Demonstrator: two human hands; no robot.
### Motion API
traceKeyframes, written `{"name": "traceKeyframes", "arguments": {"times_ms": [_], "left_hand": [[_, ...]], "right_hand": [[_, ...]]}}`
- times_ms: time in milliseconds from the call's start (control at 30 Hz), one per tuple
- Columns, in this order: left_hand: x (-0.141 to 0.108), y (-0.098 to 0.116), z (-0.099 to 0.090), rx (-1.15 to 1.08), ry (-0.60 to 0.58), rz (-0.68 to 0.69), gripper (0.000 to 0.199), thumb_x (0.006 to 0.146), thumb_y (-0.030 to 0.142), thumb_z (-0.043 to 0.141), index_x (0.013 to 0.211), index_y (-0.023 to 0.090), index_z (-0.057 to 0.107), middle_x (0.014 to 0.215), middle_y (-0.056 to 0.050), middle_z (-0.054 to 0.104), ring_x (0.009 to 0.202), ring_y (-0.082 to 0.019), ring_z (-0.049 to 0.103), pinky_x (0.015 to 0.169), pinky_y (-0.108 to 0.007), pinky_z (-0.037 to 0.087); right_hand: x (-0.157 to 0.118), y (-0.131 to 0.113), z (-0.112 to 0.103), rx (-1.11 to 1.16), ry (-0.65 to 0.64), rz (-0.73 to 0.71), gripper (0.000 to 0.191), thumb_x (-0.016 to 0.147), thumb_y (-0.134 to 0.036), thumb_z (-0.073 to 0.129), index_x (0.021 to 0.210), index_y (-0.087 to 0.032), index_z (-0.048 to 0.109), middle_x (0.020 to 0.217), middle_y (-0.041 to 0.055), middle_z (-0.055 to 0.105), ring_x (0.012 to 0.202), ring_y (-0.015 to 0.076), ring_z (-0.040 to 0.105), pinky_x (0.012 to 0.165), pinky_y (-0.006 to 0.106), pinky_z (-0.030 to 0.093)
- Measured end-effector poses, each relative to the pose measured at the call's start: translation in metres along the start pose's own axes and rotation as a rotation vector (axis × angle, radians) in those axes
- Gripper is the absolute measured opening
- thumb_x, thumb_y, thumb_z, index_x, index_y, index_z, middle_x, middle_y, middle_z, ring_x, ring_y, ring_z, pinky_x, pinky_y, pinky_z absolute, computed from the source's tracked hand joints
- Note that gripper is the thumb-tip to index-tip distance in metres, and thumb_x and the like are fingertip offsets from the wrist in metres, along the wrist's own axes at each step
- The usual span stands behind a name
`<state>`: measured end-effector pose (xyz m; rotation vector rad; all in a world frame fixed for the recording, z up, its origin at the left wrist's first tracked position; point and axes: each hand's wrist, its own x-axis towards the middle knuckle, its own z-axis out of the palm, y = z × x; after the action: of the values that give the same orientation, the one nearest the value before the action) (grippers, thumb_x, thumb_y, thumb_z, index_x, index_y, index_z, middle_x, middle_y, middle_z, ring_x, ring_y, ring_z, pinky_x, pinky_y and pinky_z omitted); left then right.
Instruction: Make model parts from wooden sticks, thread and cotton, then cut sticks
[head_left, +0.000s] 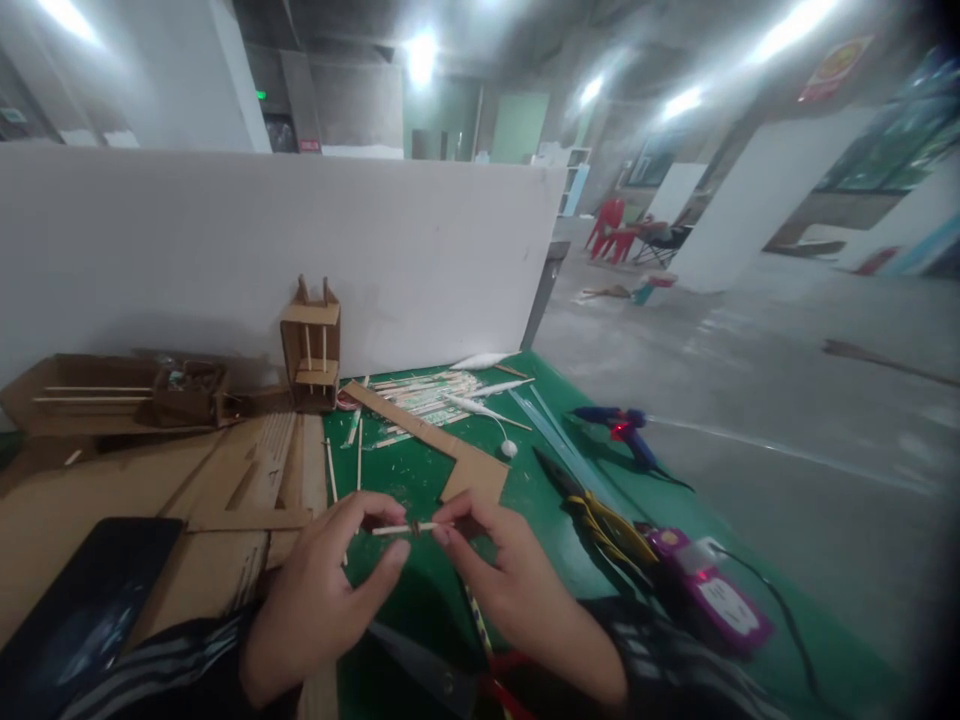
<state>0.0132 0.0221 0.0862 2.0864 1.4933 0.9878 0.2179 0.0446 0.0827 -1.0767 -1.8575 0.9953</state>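
A short pale wooden stick [390, 530] lies level over the green table, with a small brown piece around its middle. My right hand [502, 560] pinches the stick's right end between thumb and fingers. At its left end, my left hand [330, 570] has thumb and forefinger apart above and below the stick, and no contact shows. Just beyond the hands is an L-shaped cardboard piece [472, 472]. Under my right hand lie scissors with red handles [510, 690], partly hidden by the wrist.
Many thin sticks [420, 395] are heaped at the back. A small cardboard frame [311, 345] stands against the white partition [420, 260]. On the right are pliers [611, 530], a blue glue gun [619, 425] and a purple power strip [712, 595]. A dark tablet-like slab [82, 600] rests at left on cardboard.
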Motion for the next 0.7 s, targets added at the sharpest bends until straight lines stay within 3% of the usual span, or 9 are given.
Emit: {"name": "traceKeyframes", "arguments": {"times_ms": [200,300,367,433,500,567,633,700], "left_hand": [[0.001,-0.007,0.006,-0.046,-0.021,-0.015,0.012,0.092,0.033,0.051,0.088,0.026,0.060,0.086,-0.003,0.067,0.084,-0.020,0.064,0.076,-0.032,0.050],[0.003,-0.010,0.008,-0.052,-0.028,-0.030,0.015,0.092,0.035,0.051,0.089,0.025,0.060,0.086,-0.003,0.067,0.084,-0.020,0.064,0.075,-0.032,0.050],[0.003,-0.015,0.011,-0.064,-0.026,-0.061,0.016,0.093,0.038,0.050,0.090,0.025,0.060,0.088,-0.004,0.069,0.084,-0.021,0.066,0.075,-0.032,0.051],[0.002,-0.022,0.016,-0.098,-0.025,-0.110,0.017,0.093,0.039,0.048,0.092,0.025,0.057,0.089,-0.003,0.071,0.085,-0.021,0.067,0.076,-0.032,0.051],[-0.001,-0.031,0.023,-0.137,-0.026,-0.155,0.016,0.094,0.040,0.047,0.093,0.026,0.054,0.089,-0.002,0.073,0.088,-0.021,0.069,0.076,-0.032,0.052],[-0.004,-0.042,0.033,-0.163,-0.021,-0.184,0.015,0.094,0.040,0.047,0.094,0.026,0.053,0.090,-0.002,0.074,0.091,-0.021,0.071,0.078,-0.032,0.053],[-0.008,-0.051,0.043,-0.188,-0.011,-0.200,0.015,0.093,0.040,0.048,0.094,0.026,0.052,0.092,-0.003,0.075,0.093,-0.022,0.071,0.079,-0.033,0.053],[-0.010,-0.057,0.050,-0.226,-0.001,-0.209,0.015,0.092,0.040,0.051,0.094,0.025,0.053,0.095,-0.004,0.075,0.094,-0.023,0.071,0.080,-0.033,0.053]], "right_hand": [[-0.004,0.002,0.005,-0.026,-0.004,0.001,0.010,0.093,-0.029,0.054,0.092,-0.022,0.062,0.084,0.0001,0.068,0.076,0.0146,0.063,0.070,0.026,0.049],[-0.004,0.000,-0.010,-0.150,-0.037,-0.017,0.015,0.091,-0.030,0.057,0.103,-0.023,0.062,0.096,0.0025,0.070,0.087,0.0170,0.065,0.078,0.028,0.050],[-0.002,0.004,-0.038,-0.339,-0.049,0.006,0.026,0.089,-0.037,0.059,0.111,-0.024,0.062,0.108,0.0062,0.069,0.098,0.0214,0.064,0.086,0.032,0.049],[0.000,0.015,-0.079,-0.626,-0.053,0.093,0.025,0.092,-0.039,0.052,0.108,-0.024,0.065,0.110,0.0092,0.069,0.102,0.0258,0.063,0.087,0.037,0.047],[-0.002,0.032,-0.127,-0.923,0.000,0.368,0.024,0.090,-0.044,0.053,0.092,-0.026,0.069,0.096,0.0106,0.072,0.087,0.0274,0.067,0.072,0.037,0.047],[-0.007,0.053,-0.172,-0.998,0.043,0.514,0.027,0.089,-0.043,0.055,0.076,-0.024,0.069,0.074,0.0155,0.070,0.066,0.0275,0.066,0.057,0.037,0.039],[-0.014,0.076,-0.207,-1.030,0.098,0.581,0.034,0.088,-0.043,0.057,0.062,-0.023,0.065,0.069,0.0187,0.067,0.061,0.0243,0.065,0.053,0.038,0.034],[-0.018,0.098,-0.228,-1.026,0.153,0.619,0.041,0.088,-0.044,0.058,0.055,-0.020,0.061,0.062,0.0177,0.063,0.060,0.0196,0.064,0.052,0.036,0.033]]}}
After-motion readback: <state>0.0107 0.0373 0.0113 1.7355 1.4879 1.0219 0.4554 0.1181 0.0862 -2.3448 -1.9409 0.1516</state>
